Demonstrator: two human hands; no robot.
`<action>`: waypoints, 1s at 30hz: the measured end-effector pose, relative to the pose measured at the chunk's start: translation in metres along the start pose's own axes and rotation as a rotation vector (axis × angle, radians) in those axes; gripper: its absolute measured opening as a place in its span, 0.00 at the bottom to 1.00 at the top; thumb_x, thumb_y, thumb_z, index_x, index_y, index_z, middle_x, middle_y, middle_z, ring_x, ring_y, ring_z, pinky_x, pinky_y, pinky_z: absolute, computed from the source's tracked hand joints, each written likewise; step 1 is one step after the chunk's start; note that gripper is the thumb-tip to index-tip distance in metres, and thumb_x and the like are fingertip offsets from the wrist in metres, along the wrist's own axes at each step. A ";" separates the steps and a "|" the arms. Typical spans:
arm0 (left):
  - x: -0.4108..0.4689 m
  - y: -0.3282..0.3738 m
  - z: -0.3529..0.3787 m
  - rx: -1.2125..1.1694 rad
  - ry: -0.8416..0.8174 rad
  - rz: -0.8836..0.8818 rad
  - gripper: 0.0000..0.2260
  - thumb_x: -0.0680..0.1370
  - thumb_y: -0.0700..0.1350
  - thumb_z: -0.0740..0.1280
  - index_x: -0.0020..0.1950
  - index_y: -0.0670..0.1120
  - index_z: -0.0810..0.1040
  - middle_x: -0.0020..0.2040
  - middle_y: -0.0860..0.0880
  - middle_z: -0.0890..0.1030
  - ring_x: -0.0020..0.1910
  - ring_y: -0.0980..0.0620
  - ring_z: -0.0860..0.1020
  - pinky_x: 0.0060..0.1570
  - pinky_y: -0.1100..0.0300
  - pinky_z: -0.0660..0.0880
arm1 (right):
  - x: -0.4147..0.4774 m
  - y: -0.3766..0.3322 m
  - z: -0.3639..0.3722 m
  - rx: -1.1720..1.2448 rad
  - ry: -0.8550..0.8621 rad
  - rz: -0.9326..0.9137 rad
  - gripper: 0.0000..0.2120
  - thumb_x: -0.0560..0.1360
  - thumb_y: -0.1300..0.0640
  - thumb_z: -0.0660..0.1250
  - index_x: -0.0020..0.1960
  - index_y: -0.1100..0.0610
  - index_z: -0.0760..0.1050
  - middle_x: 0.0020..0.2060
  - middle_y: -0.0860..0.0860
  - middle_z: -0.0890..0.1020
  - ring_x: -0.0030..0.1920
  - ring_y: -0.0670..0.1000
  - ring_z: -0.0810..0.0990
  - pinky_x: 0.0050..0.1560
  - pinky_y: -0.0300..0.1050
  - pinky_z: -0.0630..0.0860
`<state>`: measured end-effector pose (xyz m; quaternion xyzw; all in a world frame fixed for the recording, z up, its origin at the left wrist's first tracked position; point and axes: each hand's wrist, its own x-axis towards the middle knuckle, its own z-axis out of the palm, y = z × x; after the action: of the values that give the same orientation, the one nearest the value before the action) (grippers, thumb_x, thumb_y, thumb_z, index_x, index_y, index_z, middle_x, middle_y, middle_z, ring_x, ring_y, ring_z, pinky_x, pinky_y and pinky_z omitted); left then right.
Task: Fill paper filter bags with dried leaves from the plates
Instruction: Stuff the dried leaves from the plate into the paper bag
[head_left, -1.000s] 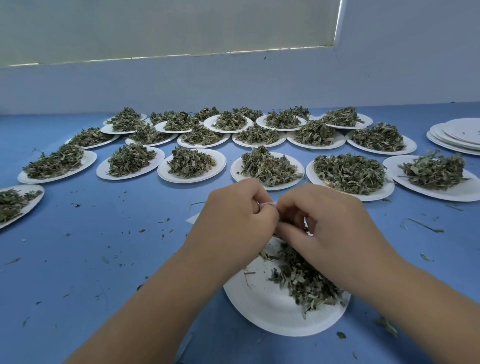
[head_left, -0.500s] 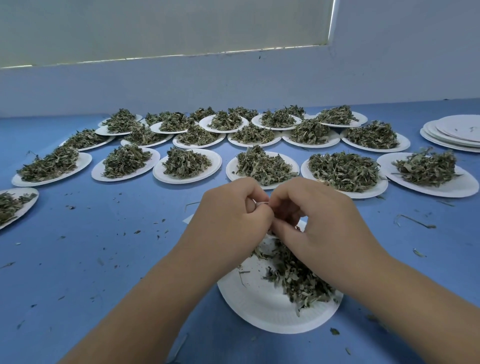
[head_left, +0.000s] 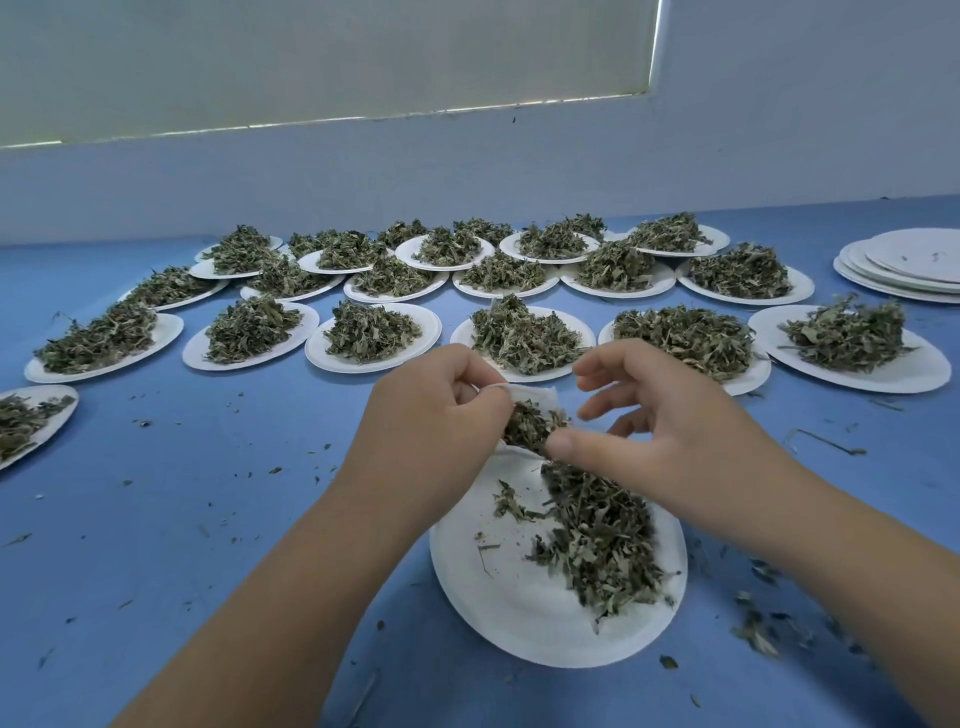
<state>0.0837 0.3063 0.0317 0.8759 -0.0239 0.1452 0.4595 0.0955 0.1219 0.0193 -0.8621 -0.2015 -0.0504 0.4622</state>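
My left hand (head_left: 431, 415) grips a small white paper filter bag (head_left: 535, 396) by its edge, just above the far rim of the nearest white paper plate (head_left: 498, 597). Dried green leaves (head_left: 527, 426) stick out of the bag's mouth. My right hand (head_left: 670, 426) hovers at the bag's right side with its fingers spread and loosely bent. Its thumb tip touches the leaves at the bag's mouth. A loose pile of dried leaves (head_left: 597, 535) lies on the right half of the near plate. The lower part of the bag is hidden behind my left hand.
Several white plates heaped with dried leaves (head_left: 524, 338) stand in rows across the blue table, back to the wall. A stack of bare plates (head_left: 904, 265) sits at the far right. Leaf scraps (head_left: 753, 623) litter the table near my right forearm.
My two hands were pressed together over the plate with the bag hidden. Now the right hand has drawn away to the right and its fingers have spread, showing the leaf-filled bag.
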 end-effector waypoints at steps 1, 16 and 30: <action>0.000 0.000 -0.001 -0.003 0.006 -0.001 0.07 0.74 0.41 0.66 0.37 0.50 0.78 0.21 0.56 0.70 0.20 0.59 0.65 0.21 0.71 0.62 | 0.000 0.000 0.002 -0.002 -0.030 -0.006 0.28 0.57 0.31 0.70 0.54 0.38 0.70 0.51 0.38 0.76 0.50 0.38 0.78 0.46 0.39 0.78; -0.004 0.002 0.004 -0.025 0.002 0.046 0.08 0.74 0.41 0.67 0.36 0.51 0.77 0.22 0.56 0.68 0.22 0.58 0.65 0.22 0.71 0.62 | -0.009 -0.006 0.011 -0.222 0.157 -0.332 0.09 0.69 0.63 0.74 0.45 0.51 0.80 0.36 0.39 0.78 0.39 0.42 0.77 0.41 0.34 0.74; -0.007 0.008 0.002 -0.106 -0.024 0.053 0.08 0.74 0.40 0.67 0.37 0.51 0.79 0.24 0.53 0.73 0.22 0.60 0.66 0.22 0.72 0.62 | -0.008 -0.007 0.012 -0.294 0.229 -0.459 0.07 0.74 0.56 0.69 0.48 0.51 0.84 0.38 0.43 0.81 0.37 0.38 0.75 0.39 0.31 0.71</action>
<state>0.0761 0.2995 0.0348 0.8510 -0.0602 0.1455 0.5010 0.0838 0.1324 0.0156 -0.8404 -0.3285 -0.2791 0.3286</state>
